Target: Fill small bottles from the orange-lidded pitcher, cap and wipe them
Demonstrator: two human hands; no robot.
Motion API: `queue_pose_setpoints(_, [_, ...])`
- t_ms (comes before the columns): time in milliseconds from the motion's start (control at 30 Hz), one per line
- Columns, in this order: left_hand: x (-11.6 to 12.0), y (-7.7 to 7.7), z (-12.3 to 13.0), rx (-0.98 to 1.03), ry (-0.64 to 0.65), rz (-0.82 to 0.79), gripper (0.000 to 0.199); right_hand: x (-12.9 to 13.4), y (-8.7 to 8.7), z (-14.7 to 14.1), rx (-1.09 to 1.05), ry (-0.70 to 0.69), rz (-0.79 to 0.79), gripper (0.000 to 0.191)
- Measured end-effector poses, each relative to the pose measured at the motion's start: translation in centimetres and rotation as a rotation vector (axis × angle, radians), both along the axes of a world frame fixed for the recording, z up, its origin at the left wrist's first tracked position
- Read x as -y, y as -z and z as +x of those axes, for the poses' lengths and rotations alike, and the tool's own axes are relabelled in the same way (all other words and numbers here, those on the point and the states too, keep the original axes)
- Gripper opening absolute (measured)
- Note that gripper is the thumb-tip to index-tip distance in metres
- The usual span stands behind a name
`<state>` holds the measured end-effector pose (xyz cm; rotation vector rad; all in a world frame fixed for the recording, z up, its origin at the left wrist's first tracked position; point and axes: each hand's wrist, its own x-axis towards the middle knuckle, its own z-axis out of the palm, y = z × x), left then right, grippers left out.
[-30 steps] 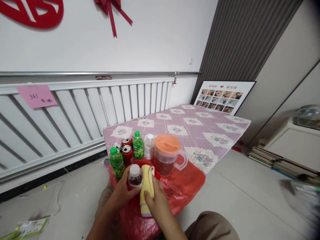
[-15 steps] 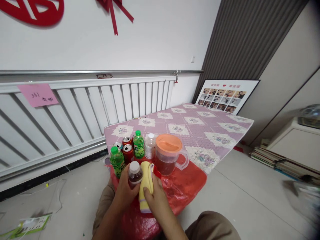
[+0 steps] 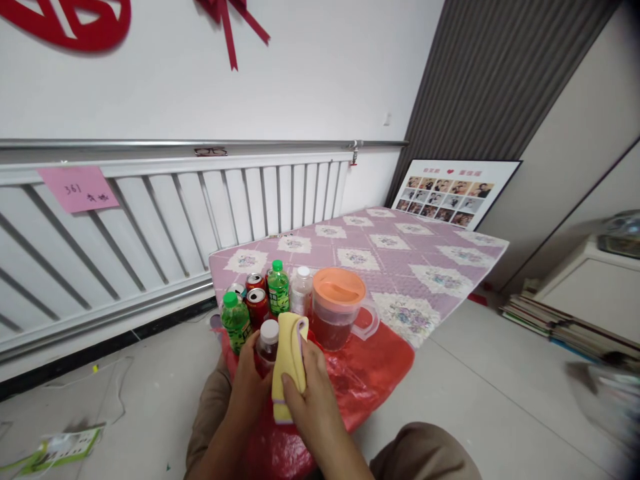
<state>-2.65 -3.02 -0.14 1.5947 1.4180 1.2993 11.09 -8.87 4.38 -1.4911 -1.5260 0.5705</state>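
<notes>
A clear bottle with a pale cap and dark contents (image 3: 269, 333) stands upright in my left hand (image 3: 249, 380), whose fingers wrap round its side. My right hand (image 3: 311, 383) grips a folded yellow cloth with a purple edge (image 3: 289, 360), held close against the bottle's right side. Behind my hands are two green-capped bottles (image 3: 278, 288), red drink cans (image 3: 257, 305), a clear white-capped bottle (image 3: 301, 291) and a clear pitcher with an orange lid (image 3: 338, 300) holding dark liquid. A red object beside the cloth is mostly hidden by my right hand.
Red plastic sheeting (image 3: 380, 367) covers the near end of the table, over a purple floral tablecloth (image 3: 385, 241). A white radiator (image 3: 280, 197) runs along the wall at the left. A framed photo board (image 3: 453, 190) leans at the back; stacked books (image 3: 530, 313) lie at the right.
My right hand has raised the cloth slightly and shifted it left, so it now overlaps the bottle's right side. My left hand stays round the bottle.
</notes>
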Motion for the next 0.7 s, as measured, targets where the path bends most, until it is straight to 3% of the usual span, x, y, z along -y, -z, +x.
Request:
queue_pose_setpoints(100, [0.0, 0.3, 0.2, -0.050, -0.023, 0.001, 0.070, -0.4, 0.0, 0.1, 0.021, 0.006, -0.013, 0.072])
queue_pose_setpoints(233, [0.1, -0.4, -0.3, -0.071, 0.009, -0.012, 0.064, -1.2, 1.6, 0.8, 0.040, 0.037, -0.079, 0.065])
queue_pose_setpoints(367, [-0.9, -0.8, -1.5, -0.011, 0.159, -0.085, 0.062, -1.5, 3.2, 1.3, 0.085, 0.022, -0.174, 0.066])
queue_pose_setpoints(533, [-2.8, -0.8, -2.7, 0.108, 0.428, -0.106, 0.083, -1.1, 4.0, 1.5, 0.089, 0.013, -0.179, 0.066])
queue_pose_setpoints(700, [-2.9, -1.7, -2.3, 0.041, 0.435, -0.158, 0.078, -0.6, 3.6, 1.5, 0.057, 0.011, -0.131, 0.065])
